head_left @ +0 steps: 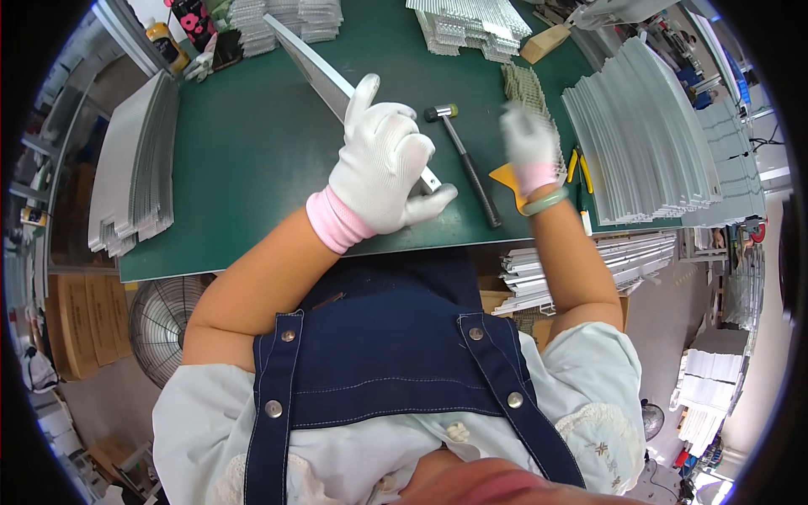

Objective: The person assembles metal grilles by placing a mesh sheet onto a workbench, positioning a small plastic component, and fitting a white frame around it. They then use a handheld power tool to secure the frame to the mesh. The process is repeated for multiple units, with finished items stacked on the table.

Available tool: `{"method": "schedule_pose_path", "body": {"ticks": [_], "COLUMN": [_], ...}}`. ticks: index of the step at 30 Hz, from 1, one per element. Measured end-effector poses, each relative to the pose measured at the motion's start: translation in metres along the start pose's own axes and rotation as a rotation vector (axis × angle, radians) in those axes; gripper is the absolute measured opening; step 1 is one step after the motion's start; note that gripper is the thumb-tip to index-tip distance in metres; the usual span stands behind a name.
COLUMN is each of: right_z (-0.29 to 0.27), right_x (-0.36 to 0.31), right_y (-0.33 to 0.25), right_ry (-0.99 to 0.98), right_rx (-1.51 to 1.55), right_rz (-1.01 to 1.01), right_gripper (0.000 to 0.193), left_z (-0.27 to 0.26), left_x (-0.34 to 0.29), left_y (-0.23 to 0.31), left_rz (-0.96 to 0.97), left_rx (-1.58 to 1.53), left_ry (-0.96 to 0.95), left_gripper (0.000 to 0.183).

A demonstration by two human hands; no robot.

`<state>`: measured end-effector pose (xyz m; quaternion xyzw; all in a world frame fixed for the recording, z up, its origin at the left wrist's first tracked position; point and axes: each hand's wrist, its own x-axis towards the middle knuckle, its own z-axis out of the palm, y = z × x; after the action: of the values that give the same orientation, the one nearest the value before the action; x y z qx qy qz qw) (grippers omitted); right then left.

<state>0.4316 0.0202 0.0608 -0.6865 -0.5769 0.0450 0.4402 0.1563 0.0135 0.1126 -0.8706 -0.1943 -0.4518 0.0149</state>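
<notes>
My left hand [379, 168], in a white glove with a pink cuff, is closed around a long, thin metal panel [316, 71]. The panel is tilted and seen nearly edge-on, its far end reaching to the upper left. A small end of it shows below the palm, by the thumb. My right hand [532, 143], gloved alike, is smeared by motion over a row of small ridged metal pieces [523, 84]; whether it holds any cannot be made out. Between the hands lies a mallet [469, 168] with a black handle. Beside my right wrist is a flat yellow piece [505, 177].
Stacked metal panels stand on the green table [227, 168] at left [135, 164] and right [640, 135]. More metal stacks [471, 25] lie along the far side, near a wooden block [545, 44]. Yellow-handled pliers [581, 168] lie right of my wrist. A fan [164, 328] stands below left.
</notes>
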Motion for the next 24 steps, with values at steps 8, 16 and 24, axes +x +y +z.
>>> {"method": "schedule_pose_path", "body": {"ticks": [8,16,24], "right_z": [-0.164,-0.18,-0.165], "right_x": [0.181,0.221,0.178], "right_y": [-0.096,-0.196,-0.199], "right_ry": [0.219,-0.262,-0.358], "right_rx": [0.719,1.127,1.224], "right_rz": [-0.31,-0.329,-0.498], "right_gripper": [0.022,0.018,0.018], "left_z": [0.007,0.014,0.023], "left_x": [0.014,0.025,0.041], "left_y": [0.002,0.004,0.007], "left_rz": [0.027,0.035,0.054], "left_rx": [-0.044,-0.034,0.009], "left_ry": [-0.045,-0.069,-0.099], "left_gripper": [0.041,0.037,0.036]}}
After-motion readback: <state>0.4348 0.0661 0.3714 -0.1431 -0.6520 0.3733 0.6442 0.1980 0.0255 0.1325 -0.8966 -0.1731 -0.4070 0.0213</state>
